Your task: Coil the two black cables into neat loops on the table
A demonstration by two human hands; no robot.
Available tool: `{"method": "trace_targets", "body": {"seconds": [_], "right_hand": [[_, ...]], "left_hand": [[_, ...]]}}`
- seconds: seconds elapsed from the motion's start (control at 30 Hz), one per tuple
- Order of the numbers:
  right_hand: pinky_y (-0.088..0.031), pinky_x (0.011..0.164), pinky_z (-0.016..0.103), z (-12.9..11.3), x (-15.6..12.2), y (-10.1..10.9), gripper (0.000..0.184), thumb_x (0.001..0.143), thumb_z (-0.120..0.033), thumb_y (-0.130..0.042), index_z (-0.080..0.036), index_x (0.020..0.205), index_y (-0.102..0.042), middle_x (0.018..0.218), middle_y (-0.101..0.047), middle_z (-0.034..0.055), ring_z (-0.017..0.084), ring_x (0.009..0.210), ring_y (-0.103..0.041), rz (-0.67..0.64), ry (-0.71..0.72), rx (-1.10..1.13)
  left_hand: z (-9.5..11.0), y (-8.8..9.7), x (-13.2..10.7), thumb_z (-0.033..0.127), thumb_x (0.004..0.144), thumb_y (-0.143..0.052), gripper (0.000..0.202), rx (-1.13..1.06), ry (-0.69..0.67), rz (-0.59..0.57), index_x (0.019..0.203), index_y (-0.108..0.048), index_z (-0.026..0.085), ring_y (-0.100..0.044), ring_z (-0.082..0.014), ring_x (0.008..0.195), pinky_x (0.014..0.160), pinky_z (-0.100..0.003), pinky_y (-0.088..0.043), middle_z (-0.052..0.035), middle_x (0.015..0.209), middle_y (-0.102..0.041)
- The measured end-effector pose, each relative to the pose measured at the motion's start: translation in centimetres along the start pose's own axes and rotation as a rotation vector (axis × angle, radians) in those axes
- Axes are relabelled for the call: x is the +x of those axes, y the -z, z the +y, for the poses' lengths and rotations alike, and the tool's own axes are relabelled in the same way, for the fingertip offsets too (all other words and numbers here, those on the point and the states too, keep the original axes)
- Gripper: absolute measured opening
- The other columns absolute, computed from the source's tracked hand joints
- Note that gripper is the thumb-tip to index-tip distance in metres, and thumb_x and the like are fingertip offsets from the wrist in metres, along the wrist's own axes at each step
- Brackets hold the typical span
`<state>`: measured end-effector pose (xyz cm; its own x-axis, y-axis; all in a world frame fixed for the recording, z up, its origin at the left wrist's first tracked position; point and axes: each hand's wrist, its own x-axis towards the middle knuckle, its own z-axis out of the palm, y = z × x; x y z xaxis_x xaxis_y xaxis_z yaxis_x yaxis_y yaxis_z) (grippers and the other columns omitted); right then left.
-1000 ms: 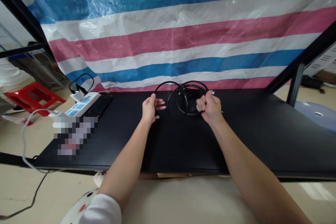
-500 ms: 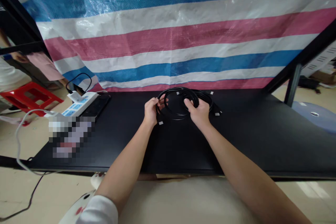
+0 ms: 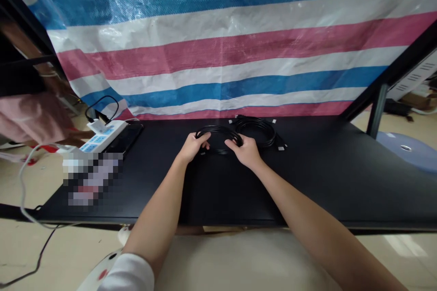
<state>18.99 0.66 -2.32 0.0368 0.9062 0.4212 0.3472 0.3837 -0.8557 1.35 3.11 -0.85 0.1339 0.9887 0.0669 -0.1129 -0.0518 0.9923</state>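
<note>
A coil of black cable (image 3: 218,134) lies flat on the black table (image 3: 307,182), near the far edge. My left hand (image 3: 193,145) grips the coil's left side with curled fingers. My right hand (image 3: 244,151) holds its right side, fingers closed over the loops. A second black cable coil (image 3: 259,129) with small white tags rests just behind and to the right, touching the first one or nearly so.
A white power strip (image 3: 99,136) with a black plug and a dark phone (image 3: 124,138) sit at the table's left end. A striped tarp (image 3: 221,54) hangs behind. A black frame post (image 3: 377,109) stands right. A person in pink (image 3: 30,118) is at the far left.
The coil I held up has come down flat onto the table, and both hands dropped with it. A person in pink has moved into view at the left.
</note>
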Motion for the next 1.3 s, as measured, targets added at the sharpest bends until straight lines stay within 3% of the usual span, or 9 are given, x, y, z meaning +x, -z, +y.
{"method": "trace_targets", "body": {"seconds": [0.23, 0.4, 0.57, 0.7, 0.87, 0.97, 1.07, 1.17, 1.3], "right_hand": [[-0.05, 0.064, 0.036, 1.2, -0.1, -0.3, 0.03, 0.075, -0.051, -0.056, -0.021, 0.079, -0.06, 0.061, -0.063, 0.0036, 0.022, 0.058, -0.062, 0.116, 0.021, -0.131], [-0.053, 0.074, 0.043, 2.9, -0.3, -1.1, 0.05, 0.078, -0.036, -0.054, -0.018, 0.125, -0.053, 0.093, -0.069, 0.0131, 0.028, 0.08, -0.067, 0.126, 0.11, -0.342], [-0.052, 0.088, 0.047, 2.4, -0.5, -1.2, 0.055, 0.085, -0.035, -0.047, -0.014, 0.136, -0.047, 0.117, -0.062, 0.0185, 0.032, 0.105, -0.063, -0.112, 0.086, -0.566], [-0.04, 0.103, 0.051, 1.2, -0.7, -1.0, 0.056, 0.089, -0.047, -0.043, -0.016, 0.135, -0.051, 0.14, -0.048, 0.018, 0.034, 0.125, -0.049, -0.352, 0.12, -0.698], [-0.031, 0.106, 0.058, 0.3, -1.0, -0.8, 0.091, 0.072, -0.071, -0.056, -0.017, 0.143, -0.04, 0.152, -0.03, 0.021, 0.041, 0.138, -0.03, -0.567, 0.086, -0.776], [-0.03, 0.107, 0.058, 0.2, -0.9, -0.9, 0.093, 0.071, -0.071, -0.057, -0.014, 0.143, -0.039, 0.152, -0.028, 0.023, 0.04, 0.138, -0.028, -0.568, 0.036, -0.777], [-0.029, 0.107, 0.058, 0.4, -0.8, -0.9, 0.091, 0.072, -0.069, -0.059, -0.012, 0.14, -0.04, 0.152, -0.028, 0.0235, 0.039, 0.138, -0.028, -0.537, 0.027, -0.756], [-0.03, 0.105, 0.059, 0.8, -0.8, -0.8, 0.09, 0.071, -0.066, -0.061, -0.011, 0.14, -0.041, 0.151, -0.028, 0.0243, 0.04, 0.138, -0.028, -0.532, 0.054, -0.738], [-0.035, 0.101, 0.06, 1.5, -0.7, -0.6, 0.08, 0.072, -0.058, -0.064, -0.016, 0.138, -0.044, 0.148, -0.036, 0.0208, 0.038, 0.134, -0.033, -0.434, 0.214, -0.704]], "left_hand": [[-0.2, -0.8, 0.2, 0.064, 0.068, -0.066, 0.052, -0.157, 0.188, 0.078, 0.052, -0.04, 0.022, -0.022, -0.0061, 0.028, 0.034, -0.024, -0.033, 0.0112, 0.035, -0.024], [0.1, -0.6, 0.7, 0.05, 0.08, -0.06, 0.05, 0.345, 0.171, 0.287, 0.044, -0.042, 0.021, -0.052, -0.0175, 0.047, 0.054, -0.03, -0.046, -0.0012, 0.042, -0.043], [0.8, -0.5, 0.1, 0.034, 0.083, -0.058, 0.028, 1.041, 0.098, 0.44, 0.062, -0.064, 0.017, -0.051, -0.0356, 0.116, 0.097, -0.05, -0.039, -0.0173, 0.108, -0.065], [1.0, -0.7, -0.7, 0.033, 0.091, -0.043, 0.034, 1.306, 0.223, 0.394, 0.096, -0.071, 0.014, -0.047, -0.0368, 0.122, 0.099, -0.053, -0.037, -0.0208, 0.127, -0.056], [0.8, -0.2, -0.4, 0.026, 0.087, -0.046, 0.032, 1.339, 0.187, 0.394, 0.112, -0.065, 0.017, -0.052, -0.0339, 0.117, 0.095, -0.049, -0.042, -0.0186, 0.123, -0.059], [1.1, 0.4, -0.2, 0.022, 0.083, -0.051, 0.029, 1.328, 0.017, 0.289, 0.108, -0.066, 0.019, -0.054, -0.031, 0.115, 0.095, -0.046, -0.042, -0.0155, 0.119, -0.062], [1.8, 0.8, -0.5, 0.021, 0.076, -0.058, 0.021, 1.252, -0.156, -0.111, 0.093, -0.07, 0.02, -0.061, -0.0246, 0.101, 0.093, -0.038, -0.044, -0.0084, 0.104, -0.068], [2.3, 0.9, -0.9, 0.022, 0.068, -0.062, 0.02, 1.153, -0.111, -0.474, 0.085, -0.071, 0.021, -0.064, -0.0181, 0.08, 0.077, -0.029, -0.048, -0.0018, 0.085, -0.07], [2.5, 0.8, -1.2, 0.024, 0.06, -0.067, 0.027, 1.162, -0.01, -0.533, 0.087, -0.072, 0.02, -0.063, -0.0168, 0.073, 0.067, -0.026, -0.046, -0.001, 0.083, -0.071]]}}
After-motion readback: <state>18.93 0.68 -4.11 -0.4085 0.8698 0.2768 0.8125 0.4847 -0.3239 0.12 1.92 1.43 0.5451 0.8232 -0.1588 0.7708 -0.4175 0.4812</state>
